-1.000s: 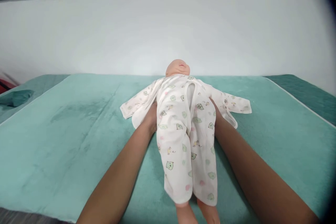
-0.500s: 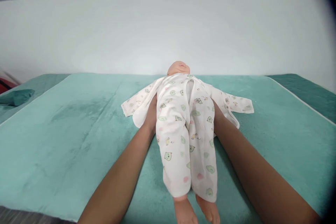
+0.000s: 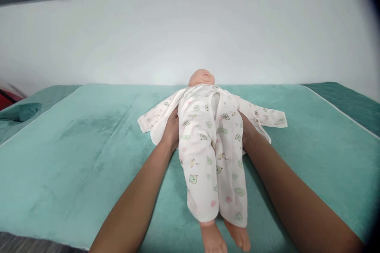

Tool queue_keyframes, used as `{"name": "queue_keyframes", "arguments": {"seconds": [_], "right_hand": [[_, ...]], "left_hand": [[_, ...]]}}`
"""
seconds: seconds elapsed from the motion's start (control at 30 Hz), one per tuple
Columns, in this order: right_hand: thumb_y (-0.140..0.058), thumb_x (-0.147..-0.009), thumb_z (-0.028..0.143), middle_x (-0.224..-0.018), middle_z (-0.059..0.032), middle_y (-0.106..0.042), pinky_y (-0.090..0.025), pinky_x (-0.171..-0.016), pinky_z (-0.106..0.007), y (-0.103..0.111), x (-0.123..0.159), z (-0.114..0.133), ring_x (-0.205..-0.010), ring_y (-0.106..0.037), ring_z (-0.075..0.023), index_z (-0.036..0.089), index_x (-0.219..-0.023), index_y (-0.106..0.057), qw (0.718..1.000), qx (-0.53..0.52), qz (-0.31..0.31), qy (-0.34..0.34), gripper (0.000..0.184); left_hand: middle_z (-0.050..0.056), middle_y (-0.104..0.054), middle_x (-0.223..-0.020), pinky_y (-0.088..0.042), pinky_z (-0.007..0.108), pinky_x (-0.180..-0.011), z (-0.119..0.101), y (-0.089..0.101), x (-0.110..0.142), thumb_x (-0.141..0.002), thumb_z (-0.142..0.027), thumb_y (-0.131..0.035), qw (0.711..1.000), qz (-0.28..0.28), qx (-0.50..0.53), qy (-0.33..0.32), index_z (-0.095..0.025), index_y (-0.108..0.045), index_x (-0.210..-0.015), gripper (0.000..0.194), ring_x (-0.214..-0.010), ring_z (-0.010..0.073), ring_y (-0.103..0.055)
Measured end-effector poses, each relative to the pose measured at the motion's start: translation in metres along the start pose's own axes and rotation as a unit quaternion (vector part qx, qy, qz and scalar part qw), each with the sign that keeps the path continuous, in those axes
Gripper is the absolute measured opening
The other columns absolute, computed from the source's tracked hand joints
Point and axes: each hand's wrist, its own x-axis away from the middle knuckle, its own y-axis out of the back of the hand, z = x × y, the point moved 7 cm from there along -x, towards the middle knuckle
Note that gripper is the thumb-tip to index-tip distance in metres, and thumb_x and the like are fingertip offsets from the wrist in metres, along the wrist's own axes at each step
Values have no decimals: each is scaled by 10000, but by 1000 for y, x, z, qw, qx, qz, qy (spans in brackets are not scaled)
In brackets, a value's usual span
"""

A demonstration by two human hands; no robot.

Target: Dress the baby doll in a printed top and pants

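Surface: teal plush sheet (image 3: 74,189)
Centre: pink plastic doll (image 3: 202,78), white patterned clothes (image 3: 198,158)
Doll's sides: left hand (image 3: 171,129), right hand (image 3: 247,130); can't tell grips

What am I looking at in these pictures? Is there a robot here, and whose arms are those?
There's no robot here: the arms belong to a person working bare-handed. All the pictures come from one camera worn on that person's head, looking forward and down, so you see roughly what they face.

On the green sheet lies a dressed doll, face up, feet toward the camera, in patterned white clothes with the sleeves spread wide. Beyond it is a pale wall.

The left hand and the right hand are at either side of the doll's body. Their fingers are mostly hidden by the clothing, so I can't tell how firmly they hold it, if at all.
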Motion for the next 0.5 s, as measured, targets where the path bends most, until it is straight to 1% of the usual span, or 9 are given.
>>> {"name": "queue_keyframes", "arguments": {"seconds": [0.07, 0.1, 0.2, 0.27, 0.33, 0.37, 0.43, 0.5], "right_hand": [[-743, -652, 295, -908, -34, -736, -554, -793, -374, -1, -2, -2, -900, -658, -268, 249, -950, -689, 1000, 0, 11, -5, 306], [-733, -663, 307, -920, -29, -734, -548, -791, -369, 0, -4, -1, -910, -651, -265, 248, -935, -683, 1000, 9, 12, 1, 283], [-674, -706, 369, -836, -14, -702, -522, -756, -361, 6, -8, 3, -858, -616, -249, 241, -795, -640, 994, 87, -12, 57, 159], [-620, -721, 377, -790, -8, -665, -491, -743, -363, 11, -10, 9, -811, -577, -233, 233, -720, -588, 976, 178, -44, 116, 147], [-584, -712, 340, -811, -10, -651, -462, -760, -367, 15, -11, 15, -810, -549, -223, 225, -711, -563, 949, 256, -71, 168, 117], [-572, -708, 324, -830, -14, -653, -455, -771, -370, 16, -11, 17, -821, -546, -222, 221, -725, -567, 939, 279, -79, 183, 104], [-567, -707, 309, -863, -27, -671, -458, -784, -371, 15, -12, 19, -853, -562, -230, 216, -775, -596, 937, 289, -65, 184, 119], [-587, -710, 308, -891, -40, -694, -472, -790, -369, 10, -12, 19, -889, -590, -245, 216, -830, -631, 941, 289, -28, 171, 158]], "left_hand": [[61, -716, -1129, -462, 408, -1033, 0, 2, 0, -763, -294, -686, 1000, -10, -4, -3, -208, -711, -1053, 303, -1156, 286, -611], [62, -714, -1130, -461, 409, -1034, 0, 3, 0, -759, -288, -690, 1000, -15, -9, 0, -208, -709, -1045, 298, -1159, 287, -609], [63, -702, -1156, -465, 407, -1028, -1, 7, 0, -743, -295, -721, 999, -33, -28, 16, -209, -696, -1055, 324, -1163, 290, -603], [67, -695, -1169, -479, 405, -1005, -1, 8, 0, -747, -339, -725, 999, -36, -30, 22, -208, -686, -1073, 354, -1151, 289, -608], [76, -695, -1158, -500, 407, -966, -1, 8, -1, -764, -415, -707, 999, -30, -23, 30, -203, -679, -1085, 386, -1120, 288, -622], [82, -697, -1145, -511, 407, -945, 0, 8, -2, -769, -450, -695, 999, -26, -19, 35, -200, -678, -1088, 406, -1102, 289, -630], [84, -704, -1110, -528, 403, -909, 2, 10, -4, -772, -489, -676, 999, -24, -19, 41, -198, -679, -1085, 427, -1071, 288, -644], [68, -713, -1061, -538, 388, -879, 2, 12, -5, -770, -459, -674, 999, -27, -25, 36, -209, -684, -1070, 390, -1036, 278, -653]]}}
